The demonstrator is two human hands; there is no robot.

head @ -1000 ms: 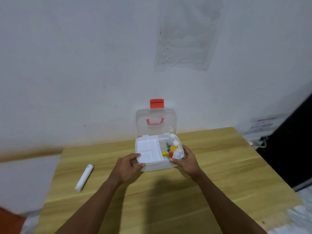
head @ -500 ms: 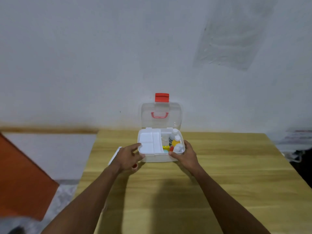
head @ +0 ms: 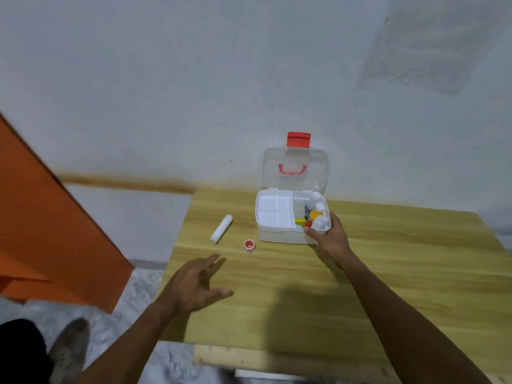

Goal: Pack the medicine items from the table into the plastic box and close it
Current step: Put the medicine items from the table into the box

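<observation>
Right hand [head: 331, 241] grips the open plastic box [head: 277, 235] holding bottles [head: 316, 214]; left hand [head: 194, 284] hovers spread, empty.

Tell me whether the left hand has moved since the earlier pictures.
Yes. The left hand has come off the plastic box and drawn back toward the near edge of the table.

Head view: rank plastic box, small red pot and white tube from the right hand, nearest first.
1. plastic box: gripped by the right hand at its right corner.
2. small red pot: on the table, left of the box.
3. white tube: farther left still.
</observation>
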